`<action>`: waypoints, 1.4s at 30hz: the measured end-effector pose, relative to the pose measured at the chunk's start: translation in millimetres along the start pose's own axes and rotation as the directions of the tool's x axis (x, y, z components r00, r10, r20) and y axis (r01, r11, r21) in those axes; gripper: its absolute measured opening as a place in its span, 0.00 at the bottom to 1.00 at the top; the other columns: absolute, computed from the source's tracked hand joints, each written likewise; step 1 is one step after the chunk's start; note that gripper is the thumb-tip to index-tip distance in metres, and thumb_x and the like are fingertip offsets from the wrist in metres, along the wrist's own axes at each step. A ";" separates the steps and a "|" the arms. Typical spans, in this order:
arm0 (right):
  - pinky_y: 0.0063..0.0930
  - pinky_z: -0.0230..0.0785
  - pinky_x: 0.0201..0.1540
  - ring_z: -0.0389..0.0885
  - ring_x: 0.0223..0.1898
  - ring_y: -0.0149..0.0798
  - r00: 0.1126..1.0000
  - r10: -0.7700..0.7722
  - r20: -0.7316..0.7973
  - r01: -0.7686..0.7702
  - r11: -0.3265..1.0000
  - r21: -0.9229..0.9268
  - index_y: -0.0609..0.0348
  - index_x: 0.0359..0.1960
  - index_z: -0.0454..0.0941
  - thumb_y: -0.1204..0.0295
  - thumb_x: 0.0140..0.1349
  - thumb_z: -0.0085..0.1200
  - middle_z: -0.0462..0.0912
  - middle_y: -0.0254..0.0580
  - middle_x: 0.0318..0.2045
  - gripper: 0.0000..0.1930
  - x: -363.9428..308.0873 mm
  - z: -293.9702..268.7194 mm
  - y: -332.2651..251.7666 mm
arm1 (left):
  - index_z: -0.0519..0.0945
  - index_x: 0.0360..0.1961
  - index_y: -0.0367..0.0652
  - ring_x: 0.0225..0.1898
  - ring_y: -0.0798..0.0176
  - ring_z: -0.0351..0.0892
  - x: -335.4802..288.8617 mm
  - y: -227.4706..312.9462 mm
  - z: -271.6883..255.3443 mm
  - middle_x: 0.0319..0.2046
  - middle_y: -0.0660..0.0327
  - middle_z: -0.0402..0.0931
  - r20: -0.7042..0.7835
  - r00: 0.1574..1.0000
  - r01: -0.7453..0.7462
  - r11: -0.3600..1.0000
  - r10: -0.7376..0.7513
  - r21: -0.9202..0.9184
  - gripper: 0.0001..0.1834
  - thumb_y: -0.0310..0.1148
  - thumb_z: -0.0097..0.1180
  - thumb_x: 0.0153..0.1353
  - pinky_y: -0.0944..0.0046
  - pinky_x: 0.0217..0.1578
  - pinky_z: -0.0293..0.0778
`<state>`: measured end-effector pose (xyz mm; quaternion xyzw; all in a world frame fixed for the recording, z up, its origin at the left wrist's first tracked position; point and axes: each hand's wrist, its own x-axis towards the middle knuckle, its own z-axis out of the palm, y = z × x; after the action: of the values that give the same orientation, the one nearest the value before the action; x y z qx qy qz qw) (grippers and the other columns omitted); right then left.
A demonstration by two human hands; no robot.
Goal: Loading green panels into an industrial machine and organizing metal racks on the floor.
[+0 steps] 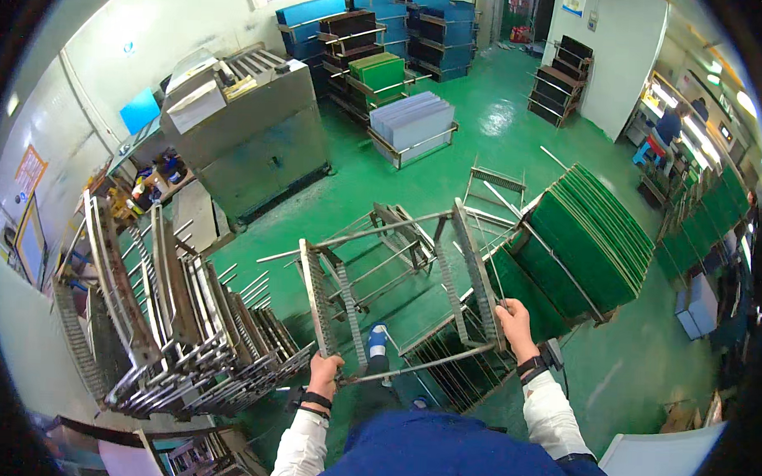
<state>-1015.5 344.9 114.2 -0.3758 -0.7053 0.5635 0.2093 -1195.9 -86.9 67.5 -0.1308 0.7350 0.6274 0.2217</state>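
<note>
Head view: bare left hand and bare right hand grip 1 grey, notched metal rack between them, above the glossy green floor. Steel racks crowd the left, rectangular green boards the right; farther back, a boxy grey metal machine fronts the white wall.

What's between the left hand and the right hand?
In the head view, an open metal rack, held by the left hand and right hand; green floor shows through its frame.
</note>
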 end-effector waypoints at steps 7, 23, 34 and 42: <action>0.22 0.67 0.35 0.74 0.31 0.26 0.995 -0.069 -0.071 0.059 0.990 -0.128 0.65 0.43 0.77 0.75 0.59 0.51 0.79 0.34 0.30 0.11 138.2 105.9 -42.0 | 0.77 0.34 0.29 0.29 0.64 0.75 138.0 61.4 18.8 0.29 0.58 0.78 -0.029 0.989 0.143 0.990 -0.143 0.007 0.15 0.19 0.59 0.40 0.65 0.31 0.68; 0.36 0.68 0.34 0.77 0.27 0.42 0.987 0.143 -0.067 -0.155 0.960 -0.234 0.64 0.28 0.79 0.69 0.57 0.54 0.79 0.47 0.22 0.09 379.1 357.3 -31.4 | 0.78 0.22 0.32 0.31 0.59 0.73 367.2 78.4 18.4 0.24 0.57 0.76 -0.130 0.933 0.315 0.936 -0.336 -0.157 0.04 0.23 0.58 0.45 0.59 0.36 0.64; 0.40 0.64 0.29 0.71 0.21 0.43 0.988 0.153 -0.013 -0.151 0.948 -0.282 0.66 0.27 0.79 0.66 0.58 0.55 0.76 0.47 0.18 0.12 473.2 407.8 47.2 | 0.72 0.28 0.33 0.25 0.64 0.68 442.6 58.7 19.4 0.24 0.62 0.70 -0.187 0.888 0.390 0.903 -0.421 -0.183 0.07 0.20 0.56 0.46 0.61 0.28 0.65; 0.41 0.64 0.31 0.73 0.23 0.48 0.982 0.179 0.060 -0.139 0.901 -0.411 0.66 0.28 0.77 0.66 0.60 0.53 0.76 0.53 0.20 0.13 490.2 428.9 103.7 | 0.73 0.30 0.30 0.26 0.63 0.68 470.9 11.3 33.2 0.25 0.60 0.71 -0.251 0.811 0.525 0.847 -0.529 -0.088 0.10 0.22 0.59 0.45 0.57 0.28 0.64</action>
<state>-1602.1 455.5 -166.3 -0.4397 -0.7829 0.4377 0.0461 -1604.3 -11.9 -157.3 -0.4137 0.6882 0.5234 0.2850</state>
